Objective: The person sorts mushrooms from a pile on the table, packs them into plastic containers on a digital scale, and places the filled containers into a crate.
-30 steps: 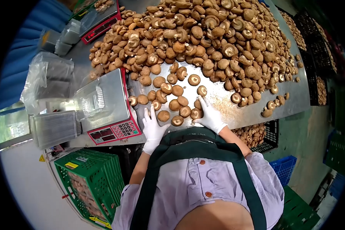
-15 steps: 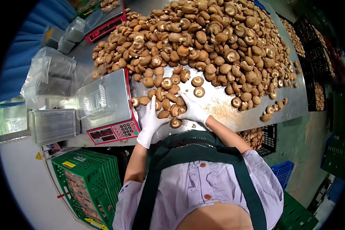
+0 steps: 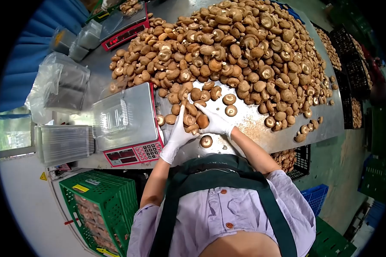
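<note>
Between my two white-gloved hands is a small cluster of brown shiitake mushrooms (image 3: 191,116), cupped from both sides. My left hand (image 3: 178,135) presses against its left side, fingers pointing away from me. On the right, my right hand (image 3: 215,123) curves around the cluster, thumb side inward. The lower fingers are partly hidden by the mushrooms. One mushroom (image 3: 206,141) lies cap down on the metal table just nearer to my body. Beyond my hands, the loose mushrooms merge toward a large heap (image 3: 244,47).
Left of my hands stands a red-edged scale (image 3: 135,115) with a clear plastic tray (image 3: 111,116) on it. Stacked clear trays (image 3: 66,143) and a plastic bag (image 3: 58,81) lie farther left. A second scale (image 3: 124,34) is behind. Green crates (image 3: 101,184) stand below the table.
My hands have closed in around the mushrooms and gathered them into a tighter cluster. One mushroom beside my hands now lies apart from them. The view has shifted slightly.
</note>
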A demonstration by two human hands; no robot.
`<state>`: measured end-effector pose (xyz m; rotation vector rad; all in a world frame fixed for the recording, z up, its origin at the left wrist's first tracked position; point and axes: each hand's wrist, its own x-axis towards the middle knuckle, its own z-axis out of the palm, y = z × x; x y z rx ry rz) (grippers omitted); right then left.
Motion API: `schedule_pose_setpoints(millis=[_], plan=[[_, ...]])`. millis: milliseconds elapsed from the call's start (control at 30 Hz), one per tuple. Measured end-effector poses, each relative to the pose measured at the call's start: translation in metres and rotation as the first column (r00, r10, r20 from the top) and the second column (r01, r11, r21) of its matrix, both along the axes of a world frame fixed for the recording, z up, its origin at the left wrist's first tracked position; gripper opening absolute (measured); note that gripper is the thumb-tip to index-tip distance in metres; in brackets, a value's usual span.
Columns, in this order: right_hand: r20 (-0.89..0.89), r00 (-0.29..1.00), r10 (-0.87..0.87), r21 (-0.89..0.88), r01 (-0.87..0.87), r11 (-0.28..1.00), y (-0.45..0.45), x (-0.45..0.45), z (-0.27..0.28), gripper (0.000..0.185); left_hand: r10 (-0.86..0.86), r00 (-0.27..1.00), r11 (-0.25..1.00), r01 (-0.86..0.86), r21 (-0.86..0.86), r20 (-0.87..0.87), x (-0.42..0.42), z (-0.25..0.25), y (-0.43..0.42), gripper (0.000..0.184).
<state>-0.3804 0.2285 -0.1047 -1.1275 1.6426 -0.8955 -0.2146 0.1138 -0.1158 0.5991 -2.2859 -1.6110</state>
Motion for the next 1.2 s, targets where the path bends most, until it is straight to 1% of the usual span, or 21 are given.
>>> schedule_pose_setpoints(millis=[33, 67, 167, 200, 267, 333, 467, 500, 533, 600, 700, 733, 767, 800, 867, 900, 933, 1033, 1067, 1133, 1200], plan=[[0.012, 1.000, 0.002, 0.008, -0.002, 1.000, -0.001, -0.001, 0.002, 0.110, 0.029, 0.999, 0.994, -0.026, 0.104, -0.030, 0.001, -0.014, -0.001, 0.120], [0.012, 1.000, 0.000, 0.009, 0.000, 1.000, -0.002, -0.002, 0.005, 0.110, 0.027, 0.999, 0.994, -0.024, 0.105, -0.030, 0.000, -0.010, -0.003, 0.120], [0.029, 0.999, 0.039, -0.010, -0.038, 0.999, -0.003, -0.003, 0.004, 0.110, -0.017, 1.000, 0.878, 0.025, 0.479, -0.021, 0.000, 0.015, -0.010, 0.116], [0.026, 0.998, 0.051, -0.022, -0.050, 0.999, -0.005, -0.002, -0.002, 0.111, -0.017, 1.000, 0.877, 0.025, 0.480, -0.021, 0.001, 0.014, -0.011, 0.116], [0.021, 0.998, 0.053, 0.013, -0.053, 0.998, -0.005, -0.001, -0.006, 0.110, -0.049, 0.999, 0.894, 0.053, 0.444, -0.021, 0.003, 0.010, -0.015, 0.111], [-0.019, 0.998, 0.064, -0.043, -0.065, 0.997, -0.005, 0.001, -0.003, 0.109, -0.047, 0.999, 0.900, 0.030, 0.434, 0.028, 0.006, 0.006, -0.017, 0.108], [-0.128, 0.992, -0.003, -0.039, -0.002, 0.999, -0.002, 0.012, 0.033, 0.105, -0.052, 0.999, 0.937, 0.047, 0.347, 0.004, 0.009, 0.020, -0.018, 0.108], [-0.168, 0.986, -0.026, -0.117, 0.006, 0.993, -0.002, 0.014, 0.033, 0.104, -0.052, 0.999, 0.950, 0.054, 0.309, -0.015, 0.009, 0.026, -0.020, 0.107], [-0.170, 0.985, -0.026, -0.115, 0.006, 0.993, -0.004, 0.016, 0.034, 0.104, -0.054, 0.998, 0.961, 0.061, 0.271, -0.033, 0.010, 0.034, -0.021, 0.106], [-0.083, 0.995, -0.055, -0.199, 0.038, 0.979, -0.009, 0.017, 0.047, 0.102, -0.030, 0.993, 0.996, 0.039, 0.083, -0.114, 0.013, 0.049, -0.026, 0.103], [-0.149, 0.988, -0.043, -0.254, 0.004, 0.967, -0.029, 0.027, 0.079, 0.095, 0.012, 0.979, 0.983, -0.049, -0.177, -0.202, 0.027, 0.077, -0.043, 0.097], [-0.153, 0.988, -0.032, -0.281, -0.013, 0.960, -0.039, 0.032, 0.089, 0.095, 0.039, 0.971, 0.985, -0.077, -0.154, -0.236, 0.034, 0.081, -0.051, 0.097], [-0.143, 0.990, -0.001, -0.403, -0.057, 0.913, -0.052, 0.038, 0.096, 0.094, 0.047, 0.971, 0.980, -0.091, -0.178, -0.234, 0.043, 0.092, -0.060, 0.096], [-0.162, 0.987, 0.020, -0.373, -0.080, 0.925, -0.060, 0.045, 0.111, 0.092, 0.058, 0.971, 0.973, -0.107, -0.203, -0.233, 0.052, 0.107, -0.069, 0.096], [-0.154, 0.987, 0.048, -0.473, -0.117, 0.873, -0.088, 0.059, 0.116, 0.090, 0.136, 0.977, 0.937, -0.180, -0.300, -0.162, 0.073, 0.131, -0.085, 0.095], [-0.168, 0.984, 0.063, -0.535, -0.144, 0.832, -0.105, 0.066, 0.119, 0.087, 0.170, 0.973, 0.957, -0.201, -0.210, -0.157, 0.083, 0.134, -0.095, 0.094], [-0.209, 0.976, 0.068, -0.540, -0.173, 0.824, -0.118, 0.074, 0.128, 0.085, 0.184, 0.972, 0.931, -0.221, -0.291, -0.150, 0.096, 0.142, -0.104, 0.095], [-0.163, 0.976, 0.145, -0.638, -0.216, 0.739, -0.160, 0.100, 0.131, 0.086, 0.245, 0.957, 0.888, -0.286, -0.359, -0.156, 0.131, 0.145, -0.133, 0.098], [-0.161, 0.973, 0.165, -0.642, -0.230, 0.731, -0.171, 0.107, 0.132, 0.087, 0.257, 0.954, 0.880, -0.298, -0.369, -0.156, 0.140, 0.146, -0.142, 0.098], [-0.134, 0.962, 0.236, -0.610, -0.268, 0.746, -0.195, 0.119, 0.128, 0.089, 0.284, 0.948, 0.927, -0.310, -0.210, -0.145, 0.156, 0.147, -0.158, 0.099], [-0.144, 0.955, 0.261, -0.559, -0.296, 0.775, -0.214, 0.126, 0.129, 0.090, 0.305, 0.946, 0.919, -0.323, -0.225, -0.109, 0.171, 0.154, -0.175, 0.096]])
